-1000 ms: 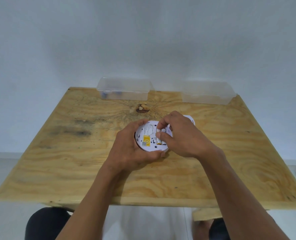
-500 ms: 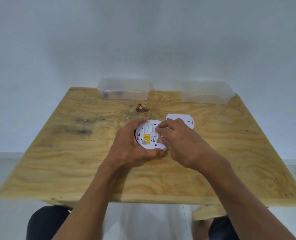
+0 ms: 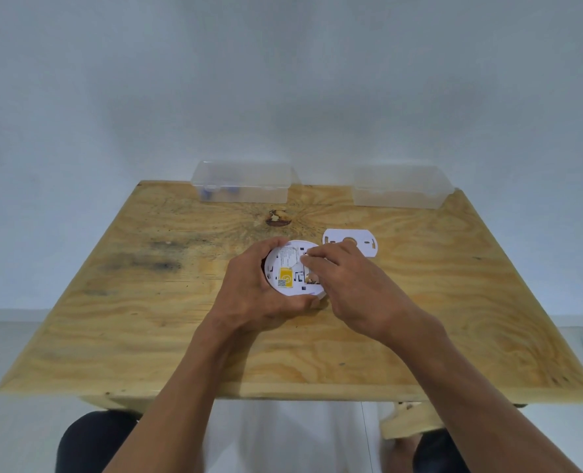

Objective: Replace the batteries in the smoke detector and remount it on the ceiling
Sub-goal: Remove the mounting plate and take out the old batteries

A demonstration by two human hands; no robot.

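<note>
Now, detector: smoke detector (image 3: 292, 269) lies back-up mid-surface (image 3: 146, 336), directly before you.
Left hand (image 3: 252, 295): clamped around its rim.
Right hand (image 3: 348, 285): nearer the battery bay, fingertips pinched there; whether on a battery, you cannot tell.

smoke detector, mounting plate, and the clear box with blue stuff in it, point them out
smoke detector (image 3: 285, 268), head view, on its white back face
mounting plate (image 3: 368, 241), head view, right of its centre hole
clear box (image 3: 242, 186), head view, front wall

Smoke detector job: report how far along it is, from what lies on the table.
Done: the mounting plate lies detached on the wooden table. In hand: the left hand steadies the smoke detector, back side up, while the right hand works its fingertips at the battery compartment; whether a battery is seated is hidden. Left: finish the batteries, refit the plate, remount on the ceiling.
</note>
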